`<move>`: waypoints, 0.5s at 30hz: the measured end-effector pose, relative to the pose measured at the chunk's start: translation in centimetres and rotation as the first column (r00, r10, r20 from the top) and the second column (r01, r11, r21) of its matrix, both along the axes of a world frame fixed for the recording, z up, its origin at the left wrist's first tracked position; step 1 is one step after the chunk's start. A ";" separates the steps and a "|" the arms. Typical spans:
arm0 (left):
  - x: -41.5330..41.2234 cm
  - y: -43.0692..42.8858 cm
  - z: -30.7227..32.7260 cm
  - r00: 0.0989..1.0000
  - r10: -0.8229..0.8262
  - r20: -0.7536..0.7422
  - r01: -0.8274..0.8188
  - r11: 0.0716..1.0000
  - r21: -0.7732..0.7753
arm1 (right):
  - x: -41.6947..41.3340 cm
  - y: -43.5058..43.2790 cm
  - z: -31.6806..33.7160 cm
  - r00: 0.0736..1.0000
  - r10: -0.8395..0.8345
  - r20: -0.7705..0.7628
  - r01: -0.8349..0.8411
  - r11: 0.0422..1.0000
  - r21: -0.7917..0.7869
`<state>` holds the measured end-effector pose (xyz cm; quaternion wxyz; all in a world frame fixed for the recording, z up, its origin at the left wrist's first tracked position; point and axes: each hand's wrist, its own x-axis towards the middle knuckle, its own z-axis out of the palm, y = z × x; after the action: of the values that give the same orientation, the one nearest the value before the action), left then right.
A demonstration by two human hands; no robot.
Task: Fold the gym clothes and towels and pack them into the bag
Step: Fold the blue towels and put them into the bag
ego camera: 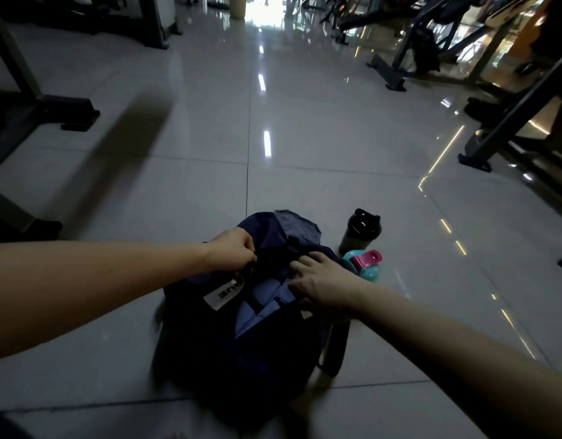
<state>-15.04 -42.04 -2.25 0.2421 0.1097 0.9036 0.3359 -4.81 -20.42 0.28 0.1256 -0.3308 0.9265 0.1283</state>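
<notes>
A dark blue bag [248,343] lies on the glossy tiled floor [305,153], right in front of the person, with both hands at its upper end. The left hand [230,251] has a closed grip: its fingers are curled tight around a bit of the bag's dark top edge, apparently pulling it up and to the side so the mouth stays wide. The right hand [322,282] lies on the opposite side of the opening with its fingers spread. Its grip looks open, pressing the fabric down rather than clasping it, likely to steady the bag against the left hand's pull.

Between the hands a paler blue cloth [257,312] shows in the opening. Whether it is a folded garment or the bag's lining cannot be told. A white label [221,294] sits just below the left hand, and a black strap [335,350] trails off the bag's right side.

Just beside the bag on the right stand a black bottle [360,231] and a teal bottle [366,272] with a pink lid, probably kept close for packing. No loose clothes or towels are in sight, so the packing seems far along. Gym machines [431,42] line the edges of the room.
</notes>
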 end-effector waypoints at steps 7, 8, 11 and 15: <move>5.5 3.0 5.4 0.993 0.031 0.110 -0.029 0.999 -0.023 | 4.5 2.7 4.4 0.980 -0.082 -0.180 0.082 0.997 -0.004; 6.6 3.4 5.8 0.991 0.026 0.131 -0.023 0.999 -0.023 | 5.3 3.0 4.7 0.973 -0.118 -0.199 0.122 0.993 0.008; 9.9 5.0 6.2 0.989 0.022 0.143 -0.023 1.000 0.009 | 8.4 4.4 6.1 0.940 -0.234 -0.250 0.251 0.967 0.039; 13.9 9.2 5.9 0.990 0.001 0.143 -0.006 0.999 0.036 | 12.0 7.8 8.0 0.885 -0.450 -0.122 0.464 0.876 0.134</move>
<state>-1.14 -32.84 3.60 0.3037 0.0881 0.8779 0.3597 7.22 -12.66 8.24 0.1380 -0.0858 0.9696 0.1829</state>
